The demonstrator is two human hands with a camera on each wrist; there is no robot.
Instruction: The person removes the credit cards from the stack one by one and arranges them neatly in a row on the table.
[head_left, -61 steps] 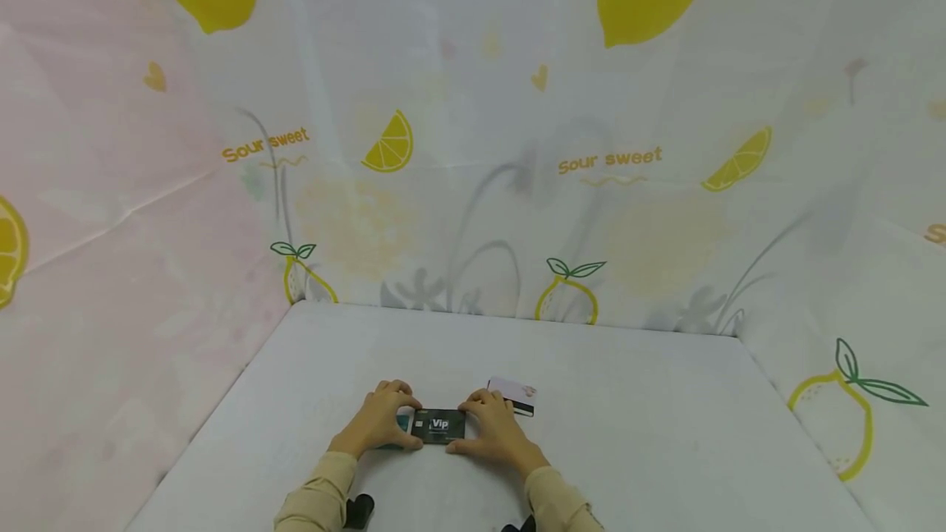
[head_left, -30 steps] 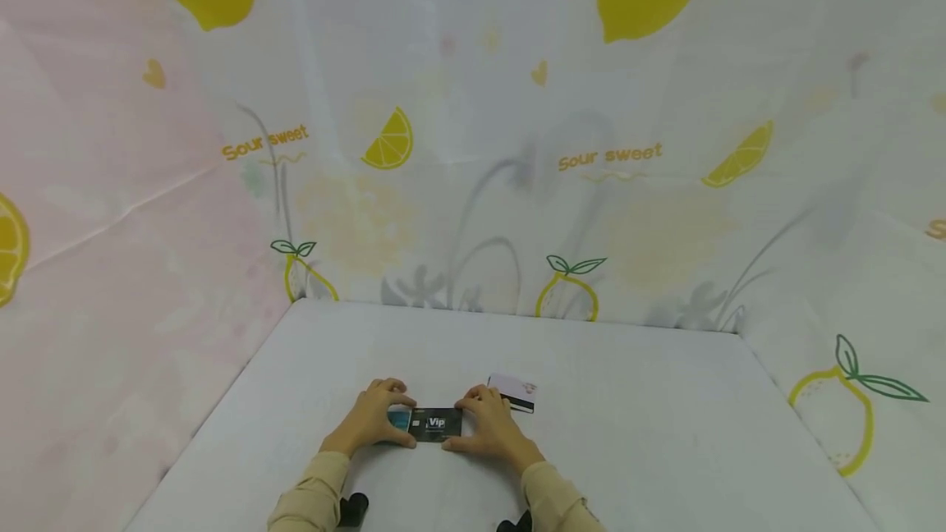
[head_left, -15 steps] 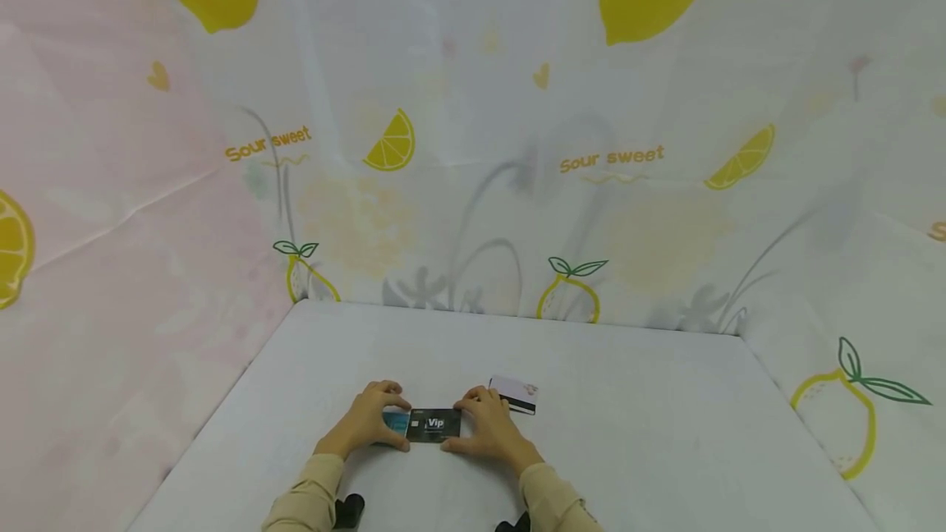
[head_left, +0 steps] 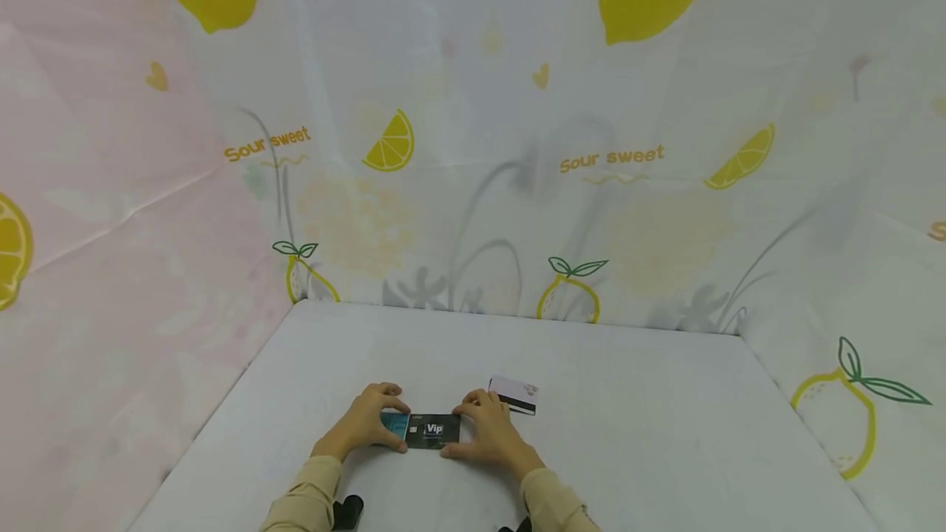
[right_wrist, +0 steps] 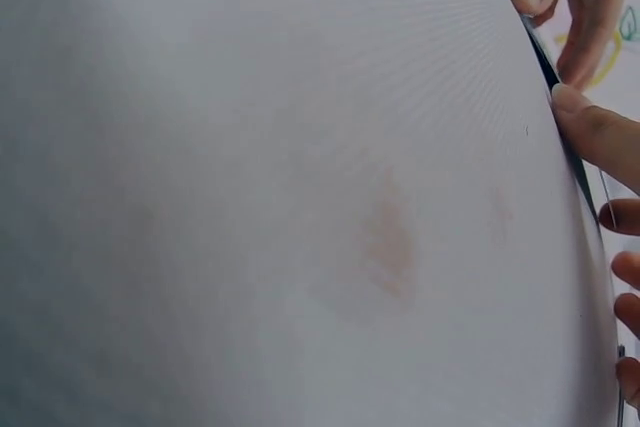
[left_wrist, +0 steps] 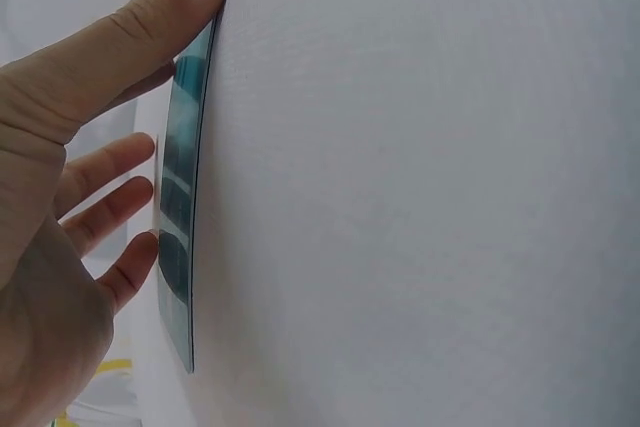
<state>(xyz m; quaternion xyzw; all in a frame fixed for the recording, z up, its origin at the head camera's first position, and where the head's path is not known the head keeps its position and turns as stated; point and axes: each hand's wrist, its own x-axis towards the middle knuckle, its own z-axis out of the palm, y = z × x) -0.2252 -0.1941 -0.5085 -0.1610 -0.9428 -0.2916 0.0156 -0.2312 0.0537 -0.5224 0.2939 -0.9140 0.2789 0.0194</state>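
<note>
On the white table, a black "Vip" card (head_left: pixel 440 438) lies end to end with a teal card (head_left: pixel 395 424), close against its right side. My left hand (head_left: pixel 360 424) spans the teal card, thumb on the near edge and index finger on the far edge, close to where the two cards meet. From the left wrist view, the teal card (left_wrist: pixel 178 187) lies along the table under my thumb, the other fingers spread behind it. My right hand (head_left: pixel 489 428) pinches the black card near its right end, between thumb and index finger.
A whitish card with a black stripe (head_left: pixel 521 392) lies just beyond my right hand. Lemon-print cloth walls (head_left: pixel 473 212) stand at the table's back and sides. Dark objects (head_left: pixel 348 511) show beside both sleeves.
Both hands and the black card have shifted slightly left, the left hand most. More of the teal card shows between the left hand and the black card. The striped card has stayed put.
</note>
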